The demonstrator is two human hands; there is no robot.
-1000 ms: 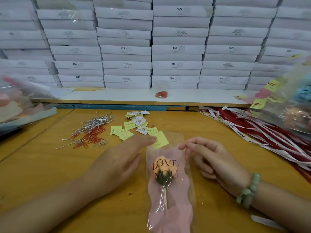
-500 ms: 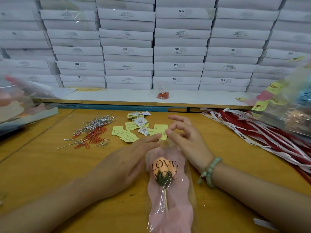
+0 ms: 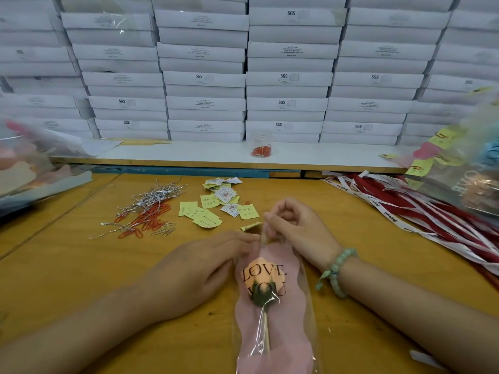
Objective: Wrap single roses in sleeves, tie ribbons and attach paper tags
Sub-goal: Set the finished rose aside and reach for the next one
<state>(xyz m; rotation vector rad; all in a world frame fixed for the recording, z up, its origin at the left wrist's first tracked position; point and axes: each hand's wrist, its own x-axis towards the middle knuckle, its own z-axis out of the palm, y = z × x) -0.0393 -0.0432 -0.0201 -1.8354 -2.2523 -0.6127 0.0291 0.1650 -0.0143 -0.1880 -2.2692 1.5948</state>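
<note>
A single orange rose [image 3: 263, 276] lies in a clear sleeve [image 3: 272, 333] with a pink backing and "LOVE YOU" printed on it, flat on the wooden table, bloom pointing away from me. My left hand [image 3: 199, 268] rests on the table with its fingertips on the sleeve's upper left edge. My right hand [image 3: 294, 228], wearing a green bead bracelet, pinches the sleeve's top edge. A small yellow paper tag [image 3: 251, 226] sits at that top edge, between my fingertips. Whether either hand holds the tag itself is unclear.
Loose yellow and white tags [image 3: 213, 203] lie beyond the sleeve. Silver twist ties [image 3: 154, 197] and orange paper clips [image 3: 147, 221] are at left. Red and white ribbons [image 3: 421, 211] spread at right. Bags of sleeved roses [image 3: 469, 171] sit far right, white boxes [image 3: 286, 76] stack behind.
My right hand went from beside the rose up to the sleeve's top edge and now pinches it. The yellow tag shifted to that edge. My left hand stayed nearly still.
</note>
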